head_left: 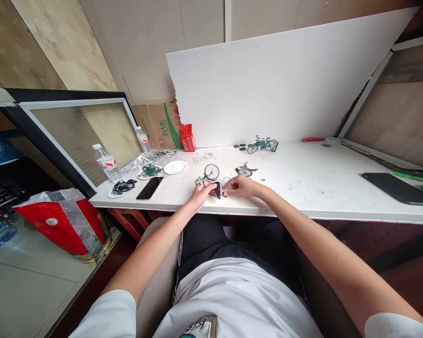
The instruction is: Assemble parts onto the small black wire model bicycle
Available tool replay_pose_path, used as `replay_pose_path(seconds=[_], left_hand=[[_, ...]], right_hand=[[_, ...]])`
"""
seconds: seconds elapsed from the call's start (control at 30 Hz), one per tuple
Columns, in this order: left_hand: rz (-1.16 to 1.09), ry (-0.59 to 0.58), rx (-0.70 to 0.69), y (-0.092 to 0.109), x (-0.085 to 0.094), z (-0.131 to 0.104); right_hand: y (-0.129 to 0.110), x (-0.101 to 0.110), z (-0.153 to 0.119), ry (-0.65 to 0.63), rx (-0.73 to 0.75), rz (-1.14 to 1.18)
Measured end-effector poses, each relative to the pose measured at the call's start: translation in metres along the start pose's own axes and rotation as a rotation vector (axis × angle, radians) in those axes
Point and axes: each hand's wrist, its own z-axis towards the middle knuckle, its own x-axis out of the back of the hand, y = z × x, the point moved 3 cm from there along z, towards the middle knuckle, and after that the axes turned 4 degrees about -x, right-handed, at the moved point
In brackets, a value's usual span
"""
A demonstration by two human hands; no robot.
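Near the table's front edge, my left hand (199,196) is closed on a small black model bicycle frame (217,189). One spoked wheel (211,172) stands out beyond my fingers at the frame's front. My right hand (242,187) is at the frame's rear, thumb and forefinger brought near each other beside a small dark piece (224,193); whether they grip it is too small to tell. Just beyond my right hand lies a second wheel with dark parts (245,171). A green model bicycle (262,144) stands farther back, with small dark pieces (240,147) to its left.
On the left are a black phone (150,188), plates with black parts (122,188) and green parts (150,171), a bare white plate (176,167), and bottles (107,162). A red box (188,138) stands behind. A dark tablet-like object (398,188) lies at right.
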Motion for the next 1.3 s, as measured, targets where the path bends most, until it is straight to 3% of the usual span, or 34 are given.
replay_pose_path(seconds=[0.37,0.57,0.63,0.87,1.3], left_hand=[[0.001,0.01,-0.017,0.002,-0.003,0.0],[0.033,0.033,-0.027,-0.002,0.0,0.002],[0.035,0.032,-0.033,-0.003,0.001,0.003],[0.026,0.025,-0.015,-0.008,0.004,0.005],[0.016,0.041,-0.026,-0.007,0.002,0.005]], right_hand=[[-0.005,-0.005,0.001,0.025,0.071,0.006],[-0.013,0.01,0.0,0.471,0.009,0.012],[-0.018,0.01,-0.001,0.544,0.025,0.068],[-0.037,-0.005,-0.001,0.439,0.105,-0.015],[-0.035,-0.011,0.0,0.417,0.103,-0.064]])
